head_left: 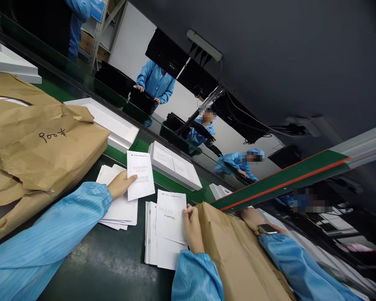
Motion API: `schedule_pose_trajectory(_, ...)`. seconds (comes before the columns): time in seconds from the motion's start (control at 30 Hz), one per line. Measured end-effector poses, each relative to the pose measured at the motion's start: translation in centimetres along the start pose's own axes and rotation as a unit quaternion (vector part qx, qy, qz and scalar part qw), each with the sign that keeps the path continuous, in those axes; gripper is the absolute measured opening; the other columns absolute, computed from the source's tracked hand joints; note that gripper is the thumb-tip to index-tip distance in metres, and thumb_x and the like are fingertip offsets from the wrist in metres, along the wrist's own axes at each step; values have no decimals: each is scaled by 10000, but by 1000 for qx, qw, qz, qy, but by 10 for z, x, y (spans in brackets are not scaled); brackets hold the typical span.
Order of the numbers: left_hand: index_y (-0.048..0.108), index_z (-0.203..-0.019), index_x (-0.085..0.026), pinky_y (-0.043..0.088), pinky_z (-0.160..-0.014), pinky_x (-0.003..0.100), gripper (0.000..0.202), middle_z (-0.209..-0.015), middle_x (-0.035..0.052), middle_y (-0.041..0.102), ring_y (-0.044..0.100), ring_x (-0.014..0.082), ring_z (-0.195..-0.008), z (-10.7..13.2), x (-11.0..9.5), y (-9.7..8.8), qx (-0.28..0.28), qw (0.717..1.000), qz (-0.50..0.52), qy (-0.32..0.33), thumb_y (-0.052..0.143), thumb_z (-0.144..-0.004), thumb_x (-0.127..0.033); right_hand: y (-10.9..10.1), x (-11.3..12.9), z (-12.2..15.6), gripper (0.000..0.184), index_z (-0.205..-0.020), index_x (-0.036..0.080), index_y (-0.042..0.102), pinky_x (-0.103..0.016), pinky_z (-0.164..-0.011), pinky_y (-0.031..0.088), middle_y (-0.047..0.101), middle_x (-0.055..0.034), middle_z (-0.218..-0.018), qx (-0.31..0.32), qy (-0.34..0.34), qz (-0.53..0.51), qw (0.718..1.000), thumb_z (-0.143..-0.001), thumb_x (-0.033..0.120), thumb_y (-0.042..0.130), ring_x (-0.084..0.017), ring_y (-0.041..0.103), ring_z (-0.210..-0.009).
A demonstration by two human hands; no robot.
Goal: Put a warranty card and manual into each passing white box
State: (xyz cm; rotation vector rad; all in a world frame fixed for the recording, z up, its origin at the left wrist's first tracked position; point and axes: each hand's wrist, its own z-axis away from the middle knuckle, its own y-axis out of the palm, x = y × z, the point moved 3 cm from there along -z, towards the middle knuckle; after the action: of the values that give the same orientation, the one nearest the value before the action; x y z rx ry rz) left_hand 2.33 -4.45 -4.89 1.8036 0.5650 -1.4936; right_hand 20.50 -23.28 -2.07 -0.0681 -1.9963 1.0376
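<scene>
My left hand [120, 184] pinches a white "Warranty Policy" leaflet [141, 175] by its lower edge, lifted just over a loose stack of the same white leaflets [120, 209]. My right hand [192, 228] grips the top white manual booklet [171, 215], thumb on its right edge, above a stack of manuals [156, 251]. Both stacks lie on the dark green worktop [113, 263]. Both of my sleeves are light blue.
A crumpled brown paper wrap [40, 146] marked in pen lies at the left; another brown paper package [238, 259] at the right has a co-worker's hand with a watch [257, 223] on it. White boxes [175, 165] sit on the green conveyor [144, 146]. Several people in blue coats work behind.
</scene>
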Motion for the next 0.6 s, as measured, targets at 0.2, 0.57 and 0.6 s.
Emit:
schedule_pose_trajectory(0.2,493,-1006,-89,388,-802,365,497,-1058,125,529,486,254,-961,-1,0,0,4,1000,13,-2,502,-641,-426,3,-4,-20,204,-660,219,341,-288,-584,381,501,-23,-735,-27,20,-42,999,-652,400,436,-190,490,-707)
schedule_pose_trajectory(0.57,495,-1011,-78,377,-812,371,550,-1058,135,527,481,263,-967,-2,1,1,9,999,35,5,512,-622,-467,20,-7,-44,500,-994,167,401,-330,-710,372,549,-22,-723,27,21,-120,992,-572,400,534,-194,507,-748)
schedule_pose_trajectory(0.6,493,-1015,-81,377,-812,369,546,-1063,133,524,481,260,-967,-1,0,1,12,999,35,6,511,-625,-464,26,-5,-44,547,-1011,168,412,-348,-732,358,556,-26,-743,45,23,-103,993,-531,374,575,-209,502,-776)
